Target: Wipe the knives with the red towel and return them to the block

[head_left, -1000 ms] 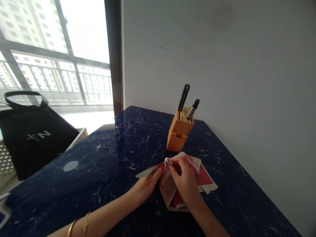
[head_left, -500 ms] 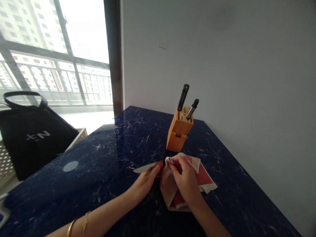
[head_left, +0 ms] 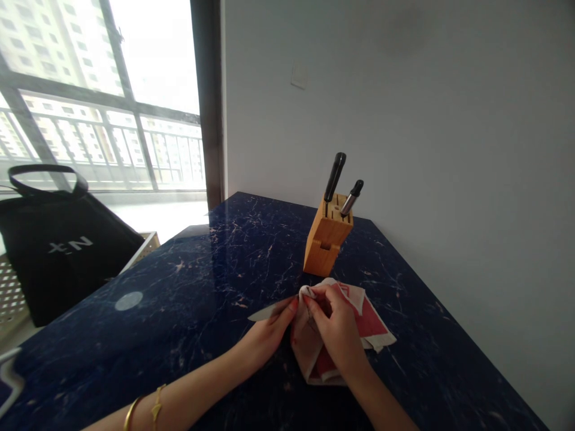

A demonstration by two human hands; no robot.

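black bag [head_left: 58,251] sat far left, off the dark marble table [head_left: 188,299]. left hand [head_left: 265,338] lay on the table, fingers closed on a knife [head_left: 265,312] — pale blade pointing left, flat just above the surface. right hand [head_left: 336,332] pinched a red-and-white cloth [head_left: 368,323] at the knife's handle end. wooden knife block [head_left: 327,239] stood just behind — two handles in it.

Both forearms are bare, no sleeves. The left wrist wears two thin gold bangles [head_left: 141,410]. Red-painted nails show on the left hand [head_left: 265,335] and right hand [head_left: 336,335].
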